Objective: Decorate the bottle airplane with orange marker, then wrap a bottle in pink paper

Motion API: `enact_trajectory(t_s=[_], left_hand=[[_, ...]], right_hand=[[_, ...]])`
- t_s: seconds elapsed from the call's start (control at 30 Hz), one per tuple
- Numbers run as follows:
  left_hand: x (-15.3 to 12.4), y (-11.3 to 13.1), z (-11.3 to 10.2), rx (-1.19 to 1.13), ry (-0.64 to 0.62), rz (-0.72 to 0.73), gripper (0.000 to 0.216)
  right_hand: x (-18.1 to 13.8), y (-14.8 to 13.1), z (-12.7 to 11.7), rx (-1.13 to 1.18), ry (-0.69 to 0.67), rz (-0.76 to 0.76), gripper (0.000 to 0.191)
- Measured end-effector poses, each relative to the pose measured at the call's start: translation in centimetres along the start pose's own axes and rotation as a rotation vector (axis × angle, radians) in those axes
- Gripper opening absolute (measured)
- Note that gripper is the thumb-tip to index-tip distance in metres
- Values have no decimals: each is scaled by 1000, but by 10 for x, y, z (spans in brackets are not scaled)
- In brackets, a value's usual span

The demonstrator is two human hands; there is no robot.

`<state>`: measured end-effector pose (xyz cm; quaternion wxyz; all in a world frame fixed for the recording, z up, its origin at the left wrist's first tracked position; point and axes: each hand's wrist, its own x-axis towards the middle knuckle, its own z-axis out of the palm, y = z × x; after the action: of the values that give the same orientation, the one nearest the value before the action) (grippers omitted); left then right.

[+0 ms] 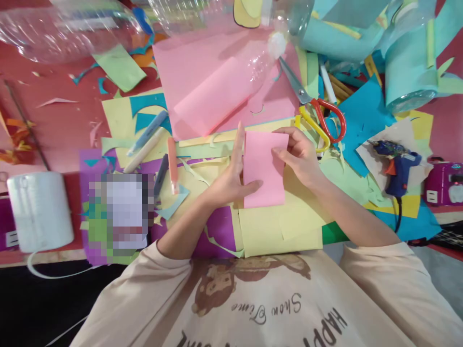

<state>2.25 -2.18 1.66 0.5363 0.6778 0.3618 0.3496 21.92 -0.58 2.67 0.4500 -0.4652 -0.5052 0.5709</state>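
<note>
The small folded rectangle of pink paper lies on a pale yellow paper sheet near the table's front edge. The left hand holds its left edge, thumb pressed on the lower face, fingers extended upward. The right hand pinches the upper right corner between thumb and fingers. Red-and-yellow-handled scissors lie just beyond the right hand (blades pointing away). A blue hot-glue gun rests further right.
</note>
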Motion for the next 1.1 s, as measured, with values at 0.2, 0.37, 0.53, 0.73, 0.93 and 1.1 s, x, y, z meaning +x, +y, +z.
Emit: enact_trajectory(t_s=[0.2, 0.37, 0.53, 0.73, 0.93, 1.1], left_hand=[[13, 0, 1, -245, 134, -2, 72], [21, 5, 0, -106, 266, -110, 36], [16, -1, 2, -70, 266, -104, 26], [15, -3, 3, -109, 234, -128, 28], [13, -3, 1, -65, 217, -113, 26], [13, -1, -1, 1, 232, -69, 20]], right_hand=[[-2, -1, 5, 50, -37, 14, 42], [0, 0, 5, 41, -69, 44, 42], [0, 0, 3, 24, -71, 45, 35], [-1, 4, 1, -1, -27, 6, 26], [0, 3, 2, -26, -15, -4, 25], [0, 1, 3, -51, -15, 27, 32]])
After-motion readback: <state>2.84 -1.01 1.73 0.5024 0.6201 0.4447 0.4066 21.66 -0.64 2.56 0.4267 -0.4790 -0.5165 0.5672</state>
